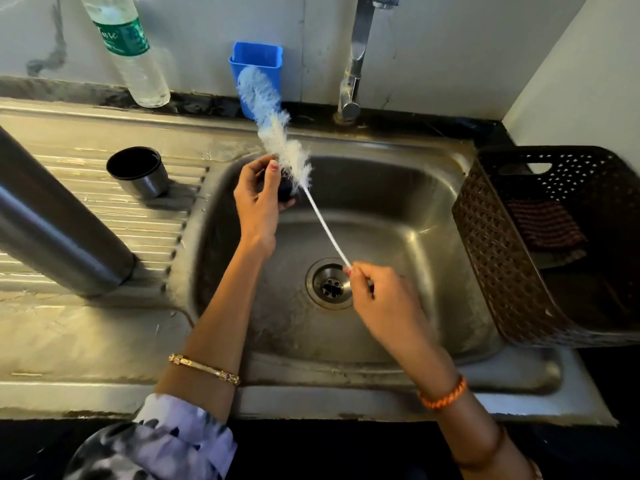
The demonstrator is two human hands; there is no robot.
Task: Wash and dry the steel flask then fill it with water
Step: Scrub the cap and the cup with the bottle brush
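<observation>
The steel flask [59,223] stands on the ribbed drainboard at the left, its top out of frame. Its steel cup lid [140,173] sits upright further back on the drainboard. Over the sink basin [415,202], my left hand [258,199] grips a small dark object [286,194], mostly hidden by the fingers. My right hand [374,292] pinches the lower end of a long white bottle brush [277,133]. The brush slants up to the left, its bristles lying beside the fingers of my left hand.
A blue plastic holder [258,60] stands at the back wall, next to a clear plastic water bottle [128,46]. The tap [356,60] rises behind the basin, with no water visible. A brown woven basket [540,244] holding a cloth sits at the right.
</observation>
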